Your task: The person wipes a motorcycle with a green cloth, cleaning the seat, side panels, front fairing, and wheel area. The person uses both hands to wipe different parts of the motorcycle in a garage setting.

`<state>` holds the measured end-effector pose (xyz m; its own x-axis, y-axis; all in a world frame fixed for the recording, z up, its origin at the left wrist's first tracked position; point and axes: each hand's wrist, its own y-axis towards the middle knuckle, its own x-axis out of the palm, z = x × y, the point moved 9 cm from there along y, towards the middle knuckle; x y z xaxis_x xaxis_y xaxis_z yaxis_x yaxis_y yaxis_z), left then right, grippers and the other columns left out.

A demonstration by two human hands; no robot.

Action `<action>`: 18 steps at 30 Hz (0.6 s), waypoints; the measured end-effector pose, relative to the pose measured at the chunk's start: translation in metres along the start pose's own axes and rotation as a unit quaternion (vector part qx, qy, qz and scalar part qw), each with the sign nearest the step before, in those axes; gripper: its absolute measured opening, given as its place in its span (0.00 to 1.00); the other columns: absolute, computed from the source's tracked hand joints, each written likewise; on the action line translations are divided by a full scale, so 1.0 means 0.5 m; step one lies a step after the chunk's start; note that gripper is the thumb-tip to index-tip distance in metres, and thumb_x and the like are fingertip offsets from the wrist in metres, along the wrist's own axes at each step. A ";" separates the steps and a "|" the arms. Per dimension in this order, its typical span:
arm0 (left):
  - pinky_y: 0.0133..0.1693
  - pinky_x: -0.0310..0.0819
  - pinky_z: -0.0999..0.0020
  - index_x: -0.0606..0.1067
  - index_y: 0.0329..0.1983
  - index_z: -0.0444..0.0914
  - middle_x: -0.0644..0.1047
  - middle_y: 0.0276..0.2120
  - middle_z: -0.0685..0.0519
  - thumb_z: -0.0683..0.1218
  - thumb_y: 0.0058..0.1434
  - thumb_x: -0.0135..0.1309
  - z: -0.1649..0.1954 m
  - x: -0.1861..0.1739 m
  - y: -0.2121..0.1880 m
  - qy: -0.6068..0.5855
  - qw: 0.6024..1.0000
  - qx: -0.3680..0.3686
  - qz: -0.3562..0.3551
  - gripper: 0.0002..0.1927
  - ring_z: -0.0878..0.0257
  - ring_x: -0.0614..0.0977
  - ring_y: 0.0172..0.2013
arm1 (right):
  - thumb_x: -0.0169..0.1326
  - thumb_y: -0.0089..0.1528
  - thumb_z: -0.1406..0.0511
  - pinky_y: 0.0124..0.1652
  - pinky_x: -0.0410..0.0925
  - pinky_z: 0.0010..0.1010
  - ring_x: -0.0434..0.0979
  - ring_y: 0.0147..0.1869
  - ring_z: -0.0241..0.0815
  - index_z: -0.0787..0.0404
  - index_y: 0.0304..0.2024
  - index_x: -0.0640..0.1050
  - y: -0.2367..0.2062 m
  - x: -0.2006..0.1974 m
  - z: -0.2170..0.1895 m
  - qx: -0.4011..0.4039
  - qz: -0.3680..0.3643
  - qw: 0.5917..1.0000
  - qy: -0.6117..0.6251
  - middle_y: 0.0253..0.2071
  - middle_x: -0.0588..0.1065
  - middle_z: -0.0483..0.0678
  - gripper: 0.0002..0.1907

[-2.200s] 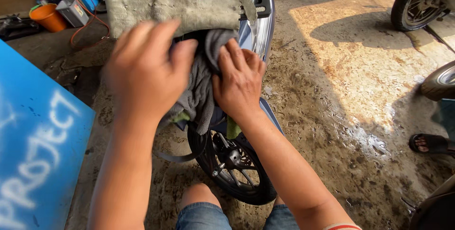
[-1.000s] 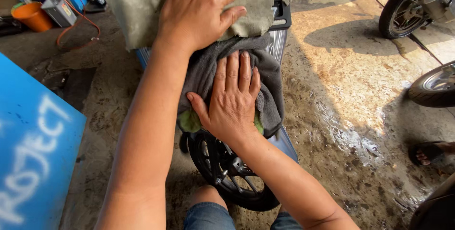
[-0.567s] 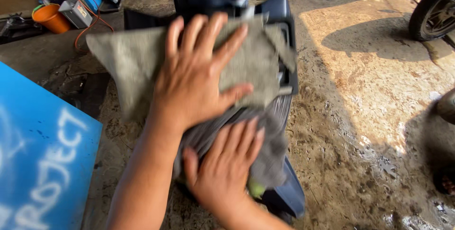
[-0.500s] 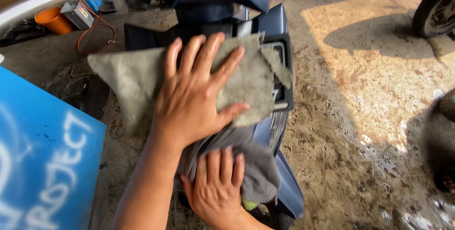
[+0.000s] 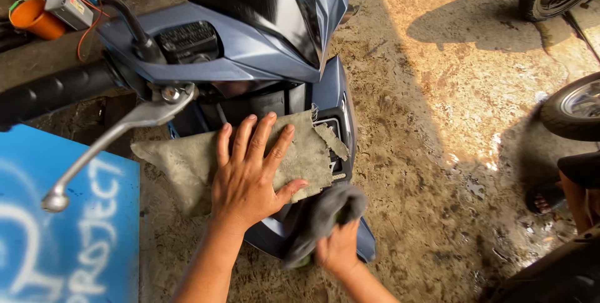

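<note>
My left hand (image 5: 250,175) lies flat, fingers spread, on a frayed grey-green rag (image 5: 181,159) that is pressed against the front panel of a blue scooter (image 5: 256,50). Below it, my right hand (image 5: 337,250) grips a bunched dark grey cloth (image 5: 322,215) against the scooter's lower front, near the fender. The scooter's black handlebar grip (image 5: 53,94) and silver brake lever (image 5: 109,144) reach out to the left, above my left arm.
A blue painted board (image 5: 62,234) stands at the lower left. An orange cup (image 5: 34,19) and a small box with wires (image 5: 72,6) sit at the top left. Other wheels (image 5: 578,109) and a sandalled foot (image 5: 547,197) are on the right, on wet, dirty concrete.
My view has tilted up, bringing the scooter's headlight cowl and handlebar into sight. My right hand went from lying flat on the dark cloth to gripping it bunched, lower down. My left hand stays on the rag.
</note>
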<state>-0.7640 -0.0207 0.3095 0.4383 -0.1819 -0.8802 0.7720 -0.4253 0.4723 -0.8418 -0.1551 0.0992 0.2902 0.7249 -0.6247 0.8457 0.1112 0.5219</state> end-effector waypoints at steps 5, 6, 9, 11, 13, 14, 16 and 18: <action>0.69 0.44 0.35 0.60 0.76 0.48 0.62 0.72 0.45 0.76 0.56 0.50 -0.009 0.012 -0.003 -0.023 1.000 -0.004 -0.011 0.50 0.42 0.62 0.69 | 0.40 0.65 0.52 0.73 0.39 0.62 0.56 0.74 0.70 0.63 0.66 0.67 0.285 -0.087 0.095 -0.151 -0.020 0.987 -0.049 0.63 0.65 0.70 0.32; 0.69 0.44 0.35 0.60 0.76 0.49 0.61 0.72 0.45 0.76 0.56 0.50 -0.010 0.014 -0.004 -0.023 1.000 -0.003 -0.012 0.50 0.42 0.62 0.69 | 0.37 0.65 0.54 0.75 0.38 0.61 0.58 0.75 0.65 0.61 0.65 0.68 0.351 -0.092 0.098 -0.181 -0.068 0.978 -0.082 0.63 0.66 0.66 0.29; 0.69 0.44 0.36 0.59 0.77 0.50 0.61 0.73 0.46 0.77 0.56 0.50 -0.011 0.020 -0.006 -0.024 1.000 -0.001 -0.015 0.50 0.43 0.62 0.70 | 0.31 0.70 0.54 0.85 0.37 0.53 0.53 0.84 0.47 0.50 0.62 0.67 0.486 -0.094 0.128 -0.117 -0.246 0.939 -0.212 0.70 0.64 0.52 0.22; 0.69 0.44 0.37 0.58 0.77 0.50 0.60 0.73 0.47 0.77 0.57 0.50 -0.014 0.021 -0.007 -0.027 1.000 -0.009 -0.011 0.50 0.44 0.62 0.70 | 0.28 0.73 0.58 0.81 0.38 0.56 0.43 0.85 0.54 0.53 0.74 0.56 0.511 -0.134 0.058 -0.215 -0.212 0.941 -0.153 0.78 0.53 0.58 0.26; 0.70 0.44 0.38 0.58 0.78 0.51 0.60 0.74 0.49 0.77 0.59 0.49 -0.013 0.020 -0.007 -0.030 1.000 -0.006 -0.004 0.49 0.45 0.62 0.71 | 0.26 0.73 0.59 0.78 0.37 0.57 0.35 0.85 0.57 0.53 0.79 0.48 0.496 -0.164 -0.002 -0.298 -0.200 0.925 -0.121 0.81 0.44 0.59 0.30; 0.70 0.44 0.38 0.58 0.77 0.51 0.60 0.74 0.49 0.77 0.59 0.48 -0.014 0.019 -0.006 -0.031 0.999 -0.005 -0.006 0.49 0.46 0.62 0.71 | 0.25 0.73 0.59 0.78 0.37 0.57 0.31 0.85 0.56 0.52 0.79 0.45 0.481 -0.171 -0.024 -0.340 -0.210 0.908 -0.123 0.81 0.41 0.57 0.31; 0.69 0.44 0.37 0.59 0.77 0.52 0.61 0.74 0.49 0.77 0.59 0.47 -0.019 0.019 -0.003 -0.035 0.999 -0.012 -0.011 0.48 0.46 0.62 0.71 | 0.28 0.71 0.59 0.76 0.36 0.56 0.30 0.84 0.55 0.51 0.78 0.46 0.468 -0.173 -0.039 -0.353 -0.246 0.893 -0.132 0.80 0.41 0.56 0.31; 0.69 0.44 0.38 0.59 0.77 0.51 0.61 0.74 0.49 0.77 0.60 0.47 -0.021 0.017 0.000 -0.036 0.999 -0.011 -0.008 0.48 0.46 0.62 0.71 | 0.33 0.69 0.61 0.74 0.36 0.54 0.36 0.82 0.56 0.53 0.76 0.52 0.483 -0.160 -0.022 -0.291 -0.292 0.899 -0.145 0.79 0.47 0.59 0.31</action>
<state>-0.7554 -0.0130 0.3024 0.3924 -0.2382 -0.8884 0.7888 -0.4096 0.4583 -0.6656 -0.1787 0.2814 0.0492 0.2290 -0.9722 0.5385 0.8137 0.2189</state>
